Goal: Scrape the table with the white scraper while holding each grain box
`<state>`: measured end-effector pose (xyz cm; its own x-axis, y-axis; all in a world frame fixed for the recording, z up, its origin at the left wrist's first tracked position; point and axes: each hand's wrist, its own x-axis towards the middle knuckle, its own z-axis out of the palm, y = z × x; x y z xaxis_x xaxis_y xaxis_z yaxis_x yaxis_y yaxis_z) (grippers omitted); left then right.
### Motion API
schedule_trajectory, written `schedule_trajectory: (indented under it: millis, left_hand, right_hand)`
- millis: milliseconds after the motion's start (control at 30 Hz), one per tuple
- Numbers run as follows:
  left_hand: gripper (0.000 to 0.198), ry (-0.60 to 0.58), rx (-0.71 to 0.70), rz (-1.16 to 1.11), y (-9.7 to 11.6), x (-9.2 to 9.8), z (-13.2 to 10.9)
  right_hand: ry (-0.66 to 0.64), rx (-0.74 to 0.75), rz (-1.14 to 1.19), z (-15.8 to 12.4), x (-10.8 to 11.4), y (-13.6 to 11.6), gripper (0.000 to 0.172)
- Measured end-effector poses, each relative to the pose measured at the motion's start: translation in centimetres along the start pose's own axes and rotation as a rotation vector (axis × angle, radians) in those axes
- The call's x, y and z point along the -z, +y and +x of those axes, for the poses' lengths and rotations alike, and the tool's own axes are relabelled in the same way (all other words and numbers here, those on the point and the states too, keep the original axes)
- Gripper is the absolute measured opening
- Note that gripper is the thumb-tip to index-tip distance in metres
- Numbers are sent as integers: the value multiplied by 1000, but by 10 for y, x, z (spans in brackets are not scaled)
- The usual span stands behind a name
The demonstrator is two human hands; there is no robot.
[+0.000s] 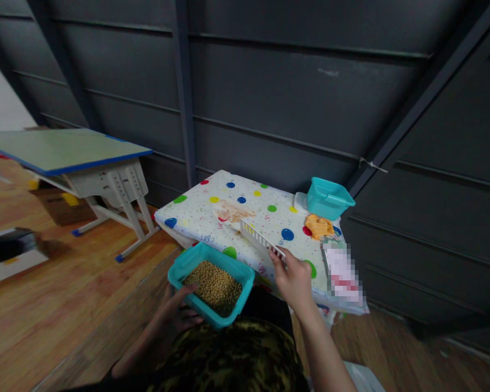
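My left hand (175, 313) grips the near left side of a teal plastic bin (247, 283), its thumb over the rim and its fingers under the base. Inside the bin lies a heap of round, pale yellow beans (214, 286) that look like soybeans. The bin sits at my lap, by the table's front edge. In my right hand (294, 275), closed on one end, is a white slotted plastic strip (260, 238), tilted over the tabletop. Beyond its far end, a patch of fine tan bits (234, 212) is spread on the tablecloth.
On the balloon-print tablecloth (265, 190), an empty-looking teal bin (330, 198) stands at the back right. An orange cloth (319, 226) and a blurred-out packet (343, 275) lie in front of it. A school desk (65, 149) stands left; dark wall panels (269, 87) rise behind.
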<state>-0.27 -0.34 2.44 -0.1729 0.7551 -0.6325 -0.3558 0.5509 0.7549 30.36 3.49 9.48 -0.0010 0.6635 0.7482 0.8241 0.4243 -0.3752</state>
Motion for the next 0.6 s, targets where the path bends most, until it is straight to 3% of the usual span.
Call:
schedule_trajectory:
  millis: [133, 600]
  left_hand:
    - [62, 21, 1, -7, -2, 2, 3]
    - [101, 40, 60, -44, 8, 6, 22]
  right_hand:
    - [-2, -11, 20, 0, 1, -3, 33]
    - [-163, -133, 181, 23, -8, 3, 31]
